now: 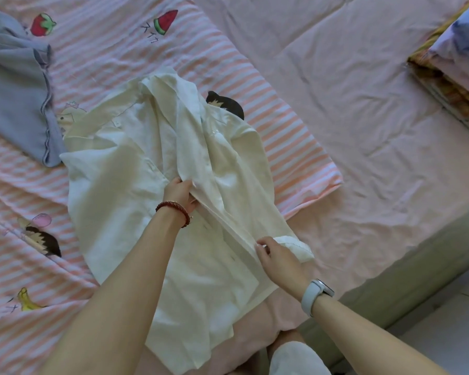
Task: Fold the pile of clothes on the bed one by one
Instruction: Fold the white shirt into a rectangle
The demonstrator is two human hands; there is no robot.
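A cream-white button shirt [119,185] lies spread on the bed, collar towards the far side, front facing up. My left hand [179,194], with a red bead bracelet on its wrist, grips the shirt's front edge near the middle. My right hand [275,255], with a pale watch on its wrist, pinches the same front edge lower down, beside a rolled sleeve cuff [295,243]. Between the two hands the edge is pulled into a straight raised fold. A grey-blue garment [14,85] lies at the far left of the bed.
A pink-striped blanket [282,125] with cartoon prints covers the left of the bed, over a plain pink sheet [377,104]. Folded bedding [455,58] is stacked at the far right. The bed's edge [406,261] and the floor [444,328] lie at the lower right.
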